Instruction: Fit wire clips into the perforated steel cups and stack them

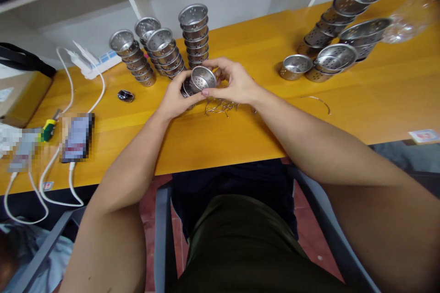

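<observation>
Together the left hand and right hand clasped a small perforated steel cup, shiny and tipped toward the camera, above thin wire handles on the yellow table; stacks of similar cups stood just behind
</observation>
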`<act>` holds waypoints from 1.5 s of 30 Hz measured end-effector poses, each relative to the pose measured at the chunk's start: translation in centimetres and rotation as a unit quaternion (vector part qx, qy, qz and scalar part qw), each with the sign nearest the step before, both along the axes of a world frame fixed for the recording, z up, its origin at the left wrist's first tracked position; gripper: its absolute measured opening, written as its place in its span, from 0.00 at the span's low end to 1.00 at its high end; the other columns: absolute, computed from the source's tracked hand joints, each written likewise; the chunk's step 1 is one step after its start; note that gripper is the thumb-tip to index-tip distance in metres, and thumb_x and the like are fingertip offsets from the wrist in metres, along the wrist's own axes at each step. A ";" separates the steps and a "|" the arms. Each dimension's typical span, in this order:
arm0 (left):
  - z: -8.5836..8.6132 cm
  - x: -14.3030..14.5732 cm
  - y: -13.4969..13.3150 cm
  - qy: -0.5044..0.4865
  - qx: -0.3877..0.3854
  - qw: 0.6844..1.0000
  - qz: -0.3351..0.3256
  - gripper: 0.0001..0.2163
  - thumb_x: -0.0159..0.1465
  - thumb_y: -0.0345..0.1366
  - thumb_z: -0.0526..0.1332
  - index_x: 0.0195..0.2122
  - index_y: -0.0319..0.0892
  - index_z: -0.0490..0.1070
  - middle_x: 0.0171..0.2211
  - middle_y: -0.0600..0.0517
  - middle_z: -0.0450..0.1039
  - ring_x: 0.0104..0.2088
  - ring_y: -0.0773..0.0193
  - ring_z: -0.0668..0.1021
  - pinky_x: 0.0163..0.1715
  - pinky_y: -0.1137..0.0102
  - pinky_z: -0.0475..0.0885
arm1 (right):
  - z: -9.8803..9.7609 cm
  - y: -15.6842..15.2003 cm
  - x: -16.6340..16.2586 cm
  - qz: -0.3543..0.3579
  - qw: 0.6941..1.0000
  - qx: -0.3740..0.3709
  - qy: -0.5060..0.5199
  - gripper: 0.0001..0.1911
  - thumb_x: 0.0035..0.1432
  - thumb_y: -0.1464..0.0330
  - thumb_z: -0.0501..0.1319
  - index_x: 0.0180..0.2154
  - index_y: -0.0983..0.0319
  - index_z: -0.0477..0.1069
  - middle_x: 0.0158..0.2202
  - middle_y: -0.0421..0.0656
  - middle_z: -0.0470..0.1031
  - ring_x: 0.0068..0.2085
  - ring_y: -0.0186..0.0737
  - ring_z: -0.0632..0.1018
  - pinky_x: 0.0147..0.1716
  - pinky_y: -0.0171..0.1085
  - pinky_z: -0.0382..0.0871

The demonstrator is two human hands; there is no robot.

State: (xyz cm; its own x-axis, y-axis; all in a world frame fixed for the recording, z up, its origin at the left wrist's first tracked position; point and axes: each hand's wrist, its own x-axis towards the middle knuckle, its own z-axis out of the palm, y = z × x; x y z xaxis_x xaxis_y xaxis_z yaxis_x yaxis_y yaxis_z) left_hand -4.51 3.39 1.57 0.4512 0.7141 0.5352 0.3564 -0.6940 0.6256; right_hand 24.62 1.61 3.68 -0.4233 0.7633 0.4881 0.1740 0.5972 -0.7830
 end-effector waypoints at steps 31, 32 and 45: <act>1.4 0.6 -1.2 0.019 0.031 0.999 0.005 0.56 0.55 0.86 0.86 0.71 0.50 0.82 0.69 0.38 0.90 0.70 0.32 0.91 0.79 0.40 0.86 | 2.8 -1.5 -0.6 -0.042 0.980 0.069 -0.183 0.15 0.80 0.51 0.78 0.56 0.52 0.85 0.58 0.52 0.88 0.59 0.67 0.88 0.69 0.67 0.86; 1.5 0.9 -1.5 0.018 0.031 0.999 0.002 0.56 0.56 0.86 0.86 0.71 0.50 0.83 0.68 0.39 0.90 0.69 0.33 0.91 0.78 0.40 0.87 | 2.8 -1.7 -1.0 -0.050 0.978 0.073 -0.187 0.12 0.81 0.56 0.78 0.56 0.52 0.83 0.59 0.52 0.87 0.60 0.67 0.87 0.69 0.66 0.86; 1.6 1.1 -2.1 0.002 -0.019 1.000 -0.023 0.52 0.58 0.85 0.85 0.67 0.48 0.87 0.59 0.42 0.94 0.61 0.35 0.95 0.72 0.39 0.91 | 4.4 -4.2 -0.9 -0.024 0.986 0.064 -0.151 0.22 0.88 0.48 0.66 0.69 0.50 0.84 0.60 0.50 0.91 0.59 0.65 0.88 0.68 0.64 0.86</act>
